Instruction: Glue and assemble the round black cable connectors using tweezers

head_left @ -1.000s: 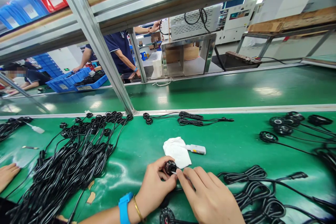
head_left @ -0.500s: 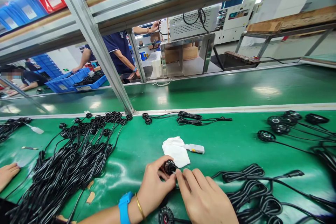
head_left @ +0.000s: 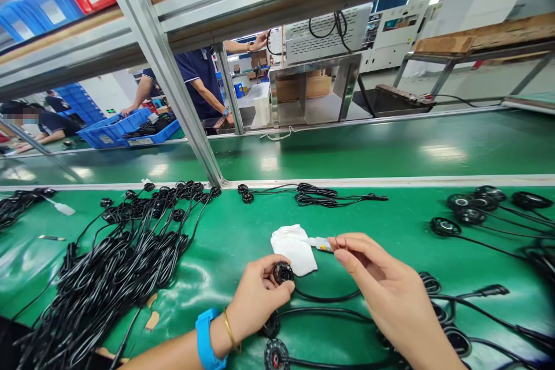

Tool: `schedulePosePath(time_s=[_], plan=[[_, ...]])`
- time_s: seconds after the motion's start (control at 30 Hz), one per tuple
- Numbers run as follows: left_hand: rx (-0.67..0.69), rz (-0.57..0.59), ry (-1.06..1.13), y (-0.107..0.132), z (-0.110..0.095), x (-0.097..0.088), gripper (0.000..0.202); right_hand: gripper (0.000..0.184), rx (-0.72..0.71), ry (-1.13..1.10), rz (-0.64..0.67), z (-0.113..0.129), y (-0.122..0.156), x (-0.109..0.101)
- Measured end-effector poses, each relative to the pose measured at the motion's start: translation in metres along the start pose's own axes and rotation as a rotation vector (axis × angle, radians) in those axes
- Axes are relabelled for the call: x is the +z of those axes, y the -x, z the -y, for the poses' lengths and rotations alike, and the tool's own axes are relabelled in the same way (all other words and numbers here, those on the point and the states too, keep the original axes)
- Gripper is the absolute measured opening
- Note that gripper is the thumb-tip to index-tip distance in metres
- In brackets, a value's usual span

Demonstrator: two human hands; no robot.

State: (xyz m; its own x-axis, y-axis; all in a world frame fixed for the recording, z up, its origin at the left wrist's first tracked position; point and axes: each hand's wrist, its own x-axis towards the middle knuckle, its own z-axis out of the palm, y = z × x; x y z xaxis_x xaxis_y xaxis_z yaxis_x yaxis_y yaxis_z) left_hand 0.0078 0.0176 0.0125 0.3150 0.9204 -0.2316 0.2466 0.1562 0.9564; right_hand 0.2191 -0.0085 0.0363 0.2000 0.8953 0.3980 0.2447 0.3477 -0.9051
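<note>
My left hand (head_left: 260,292) is closed around a round black part (head_left: 283,273) with a ribbed rim, and a black cable (head_left: 329,299) runs to the right beside it. The fingertips of my right hand (head_left: 385,283) close on the right end of a small white squeeze bottle (head_left: 319,243), which lies on the table with its nozzle end at a white cloth (head_left: 295,250). Under my left hand lies another black disc (head_left: 276,354) with a red mark at its centre, attached to a cable.
A large heap of bundled black cables (head_left: 125,260) covers the left side. More cables with round heads (head_left: 446,226) lie at the right. A metal post (head_left: 173,87) rises behind the heap. Across the bench a person in a dark shirt (head_left: 197,78) stands near blue bins (head_left: 113,127).
My right hand has left the black part and moved up and right to the small bottle. My left hand still holds the part, its face now turned more toward me.
</note>
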Motion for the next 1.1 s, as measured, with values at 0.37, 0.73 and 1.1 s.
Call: schedulePosePath(time_s=[0.37, 0.73, 1.1], plan=[[0.021, -0.006, -0.025, 0.001, -0.001, 0.0, 0.038, 0.036, 0.126, 0.223, 0.177, -0.027, -0.006, 0.003], [0.021, -0.003, -0.011, 0.001, 0.001, 0.001, 0.035, 0.02, -0.003, -0.184, 0.014, 0.002, 0.021, 0.016], [0.064, 0.021, 0.013, 0.002, 0.002, 0.003, 0.027, 0.017, -0.238, 0.002, 0.212, -0.005, 0.025, 0.028]])
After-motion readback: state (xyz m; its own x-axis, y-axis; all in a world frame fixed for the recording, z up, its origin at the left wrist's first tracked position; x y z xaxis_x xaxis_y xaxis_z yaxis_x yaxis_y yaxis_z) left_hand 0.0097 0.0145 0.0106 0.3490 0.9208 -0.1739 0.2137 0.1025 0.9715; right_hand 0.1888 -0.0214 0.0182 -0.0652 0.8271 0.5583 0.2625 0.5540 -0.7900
